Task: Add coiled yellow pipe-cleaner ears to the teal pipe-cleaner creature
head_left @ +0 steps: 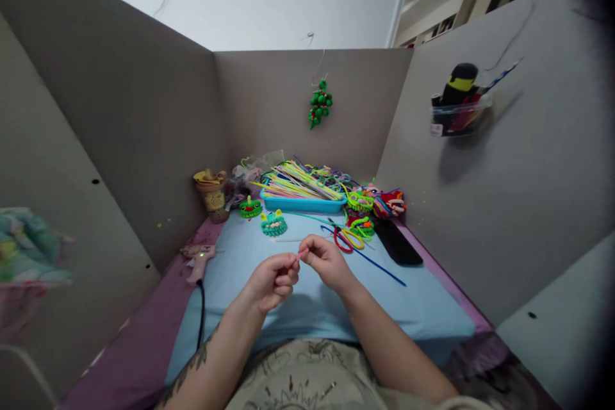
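My left hand point(273, 280) and my right hand point(327, 259) meet over the light blue mat point(240, 295), fingers pinched together on a small pink piece point(300, 255), probably a bit of pipe cleaner. Both hands are closed on it. Just beyond them lie a teal crocheted-looking figure point(273, 224), red and yellow scissors point(346, 238) and a long blue pipe cleaner point(379, 267).
A blue tray point(303, 204) piled with coloured pipe cleaners stands at the back, with small craft figures point(379, 202) beside it. A pink glue gun point(198, 260) lies at left, a black flat object point(398, 242) at right, a cup point(211, 195) in the corner. Grey partition walls enclose the desk.
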A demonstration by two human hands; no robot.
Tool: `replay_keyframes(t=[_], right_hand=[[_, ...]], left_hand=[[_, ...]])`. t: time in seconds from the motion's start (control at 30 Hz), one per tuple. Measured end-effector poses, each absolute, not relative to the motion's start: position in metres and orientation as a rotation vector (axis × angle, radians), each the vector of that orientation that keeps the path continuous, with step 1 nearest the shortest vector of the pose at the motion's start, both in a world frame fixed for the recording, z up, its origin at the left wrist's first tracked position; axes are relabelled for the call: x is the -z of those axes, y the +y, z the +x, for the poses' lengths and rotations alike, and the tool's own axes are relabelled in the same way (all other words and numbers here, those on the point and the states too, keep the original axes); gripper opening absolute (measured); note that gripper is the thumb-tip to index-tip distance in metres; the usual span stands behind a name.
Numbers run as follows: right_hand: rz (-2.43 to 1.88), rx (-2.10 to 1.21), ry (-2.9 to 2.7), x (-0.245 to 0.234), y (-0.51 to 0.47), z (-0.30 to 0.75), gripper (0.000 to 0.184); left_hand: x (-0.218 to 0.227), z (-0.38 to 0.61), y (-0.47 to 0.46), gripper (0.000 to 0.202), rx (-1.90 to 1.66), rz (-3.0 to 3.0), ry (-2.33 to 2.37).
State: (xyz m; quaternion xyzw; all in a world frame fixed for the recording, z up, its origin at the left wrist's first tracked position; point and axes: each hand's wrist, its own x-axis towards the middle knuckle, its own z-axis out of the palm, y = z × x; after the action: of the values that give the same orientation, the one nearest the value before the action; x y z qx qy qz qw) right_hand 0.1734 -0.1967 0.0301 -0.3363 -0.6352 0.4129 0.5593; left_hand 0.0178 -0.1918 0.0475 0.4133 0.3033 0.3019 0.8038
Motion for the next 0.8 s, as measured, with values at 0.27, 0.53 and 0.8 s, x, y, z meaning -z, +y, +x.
replay_keyframes(t=[0.27,0.53,0.8], right_hand=[[-0.909,-0.898,-1.440,-0.024,-0.196,0.174,0.021],[-0.863,-0.949,-1.463,-0.021,-0.195,0.172,0.013],[-0.833,-0.720,-1.596,-0.033,-0.200,0.179,0.007]], left_hand=[[-0.040,0.028,-0.206,0.018,-1.264,1.765,1.030],[-0.036,0.023,-0.201,0.019,-1.360,1.956,1.123],[-0.043,0.025,-0.202,0.024,-0.987,1.211,0.800]])
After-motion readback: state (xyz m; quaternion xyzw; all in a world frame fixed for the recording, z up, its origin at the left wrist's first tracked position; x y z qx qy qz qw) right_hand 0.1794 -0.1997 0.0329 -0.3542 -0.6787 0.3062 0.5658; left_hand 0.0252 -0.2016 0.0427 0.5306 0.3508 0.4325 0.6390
